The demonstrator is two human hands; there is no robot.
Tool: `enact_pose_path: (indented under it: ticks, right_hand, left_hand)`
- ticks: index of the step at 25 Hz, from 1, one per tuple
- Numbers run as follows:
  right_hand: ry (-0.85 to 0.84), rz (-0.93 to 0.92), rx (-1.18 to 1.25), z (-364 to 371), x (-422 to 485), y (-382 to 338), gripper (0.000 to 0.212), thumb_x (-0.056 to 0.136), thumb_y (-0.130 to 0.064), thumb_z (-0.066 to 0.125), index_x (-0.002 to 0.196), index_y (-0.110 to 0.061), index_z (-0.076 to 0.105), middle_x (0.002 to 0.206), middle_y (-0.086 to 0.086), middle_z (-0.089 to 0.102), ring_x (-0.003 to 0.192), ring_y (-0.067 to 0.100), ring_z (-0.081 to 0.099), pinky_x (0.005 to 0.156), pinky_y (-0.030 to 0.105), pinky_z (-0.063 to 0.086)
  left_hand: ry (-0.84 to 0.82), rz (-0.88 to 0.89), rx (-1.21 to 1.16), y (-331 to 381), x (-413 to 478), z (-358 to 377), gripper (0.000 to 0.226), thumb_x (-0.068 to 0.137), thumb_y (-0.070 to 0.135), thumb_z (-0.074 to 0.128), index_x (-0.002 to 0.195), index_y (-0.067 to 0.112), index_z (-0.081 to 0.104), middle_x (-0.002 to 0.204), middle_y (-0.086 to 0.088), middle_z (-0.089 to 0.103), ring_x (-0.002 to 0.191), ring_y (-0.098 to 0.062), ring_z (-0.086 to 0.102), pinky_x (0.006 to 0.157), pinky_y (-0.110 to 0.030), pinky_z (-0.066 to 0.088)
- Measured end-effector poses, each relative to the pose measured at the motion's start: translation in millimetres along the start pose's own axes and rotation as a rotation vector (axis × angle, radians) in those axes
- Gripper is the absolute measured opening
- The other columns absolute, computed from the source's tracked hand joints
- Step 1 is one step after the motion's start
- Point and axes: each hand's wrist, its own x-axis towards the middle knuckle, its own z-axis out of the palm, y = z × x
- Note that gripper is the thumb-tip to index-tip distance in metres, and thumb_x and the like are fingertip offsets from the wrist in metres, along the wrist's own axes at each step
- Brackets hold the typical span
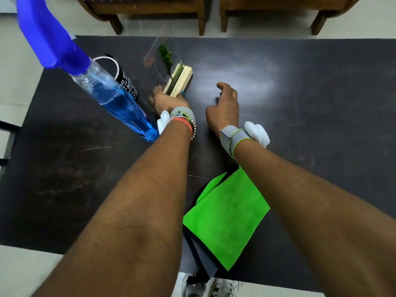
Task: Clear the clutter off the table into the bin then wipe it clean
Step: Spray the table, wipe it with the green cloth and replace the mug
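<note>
Head view of the dark table (310,103), seen from its near edge. The left hand (168,101) reached to the far left of centre and its fingers were curled round the near end of the wooden stand (181,80), a pale two-bar block lying on the tabletop. A clear panel (159,58) enclosing a green leaf (166,56) rose from the slot between the bars and leaned away toward the far side. The stand lay just beyond the left hand and touched it.

The right hand (225,108) was just right of the left hand, apart from the stand. Its fingers were loosely curled and held nothing; whether it touched the tabletop cannot be told.

To the left of the left hand stood a spray bottle (115,99) of blue liquid with a blue trigger head, its base close beside the left wrist. A black mug (128,82) with white lettering stood just beyond the bottle, left of the stand.

A green cloth (229,213) lay at the near edge, partly under the right forearm, on top of a grey cloth (199,254) that hung over the edge. Each wrist carried a grey band with a white unit. Wooden chairs (150,9) stood beyond the far edge.
</note>
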Motion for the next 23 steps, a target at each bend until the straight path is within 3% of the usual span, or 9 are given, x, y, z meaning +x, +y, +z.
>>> enact_pose_path:
  ticks: [3,6,9,11,13,16,23]
  right_hand:
    - [0.005,-0.012,-0.013,-5.4,-3.3,2.8,0.062,0.079,0.002,0.048,0.138,-0.015,0.042,0.145,0.007,0.037,0.127,0.024,0.047,0.101,0.026,0.037]
    - [0.008,-0.026,-0.047,-16.4,-13.4,7.1,0.057,0.081,0.001,0.046,0.134,-0.017,0.047,0.143,0.006,0.039,0.124,0.025,0.049,0.098,0.028,0.038]
    - [0.048,-0.081,-0.136,-37.4,-26.8,18.0,0.044,0.088,-0.005,0.047,0.131,-0.015,0.052,0.14,0.007,0.045,0.122,0.027,0.051,0.1,0.03,0.036]
    - [0.083,-0.119,-0.241,-56.2,-30.8,31.2,0.038,0.093,-0.013,0.047,0.13,-0.011,0.053,0.139,0.01,0.049,0.126,0.029,0.048,0.105,0.033,0.033]
    - [0.125,-0.097,-0.37,-76.6,-35.0,49.6,0.038,0.097,-0.019,0.044,0.132,-0.008,0.052,0.141,0.013,0.048,0.13,0.029,0.044,0.108,0.034,0.03]
    - [0.182,0.014,-0.472,-99.8,-46.7,79.2,0.042,0.101,-0.02,0.036,0.137,-0.002,0.047,0.147,0.016,0.042,0.136,0.029,0.037,0.112,0.033,0.023]
    - [0.177,0.028,-0.468,-101.0,-70.1,106.7,0.048,0.102,-0.018,0.032,0.147,-0.002,0.033,0.158,0.011,0.026,0.145,0.024,0.025,0.117,0.029,0.015]
  left_hand:
    - [0.024,-0.018,-0.032,-0.9,-18.6,-4.1,0.074,0.081,0.016,0.071,0.145,0.016,0.034,0.145,-0.009,0.037,0.132,-0.029,0.043,0.107,-0.03,0.031]
    - [0.033,0.005,-0.109,-13.3,-55.3,-12.6,0.068,0.083,0.003,0.061,0.145,0.016,0.035,0.144,-0.012,0.037,0.134,-0.029,0.039,0.105,-0.025,0.024]
    - [-0.096,0.327,-0.098,-33.5,-98.9,-27.9,0.046,0.083,-0.002,0.057,0.127,0.01,0.057,0.134,-0.016,0.045,0.125,-0.031,0.046,0.107,-0.029,0.031]
    - [-0.255,0.614,0.057,-52.1,-122.2,-36.0,0.033,0.085,0.005,0.058,0.117,0.01,0.066,0.132,-0.016,0.049,0.125,-0.034,0.046,0.108,-0.036,0.033]
    - [-0.412,0.844,0.273,-71.1,-142.8,-43.7,0.032,0.087,0.017,0.058,0.119,0.014,0.066,0.139,-0.011,0.049,0.13,-0.033,0.043,0.109,-0.041,0.033]
    - [-0.564,1.107,0.537,-96.8,-165.5,-50.2,0.046,0.09,0.035,0.054,0.134,0.02,0.054,0.149,-0.005,0.041,0.137,-0.027,0.037,0.113,-0.04,0.027]
    - [-0.623,1.337,0.777,-130.6,-181.7,-45.3,0.069,0.093,0.049,0.039,0.152,0.021,0.019,0.16,-0.001,0.018,0.148,-0.021,0.017,0.12,-0.044,0.013]
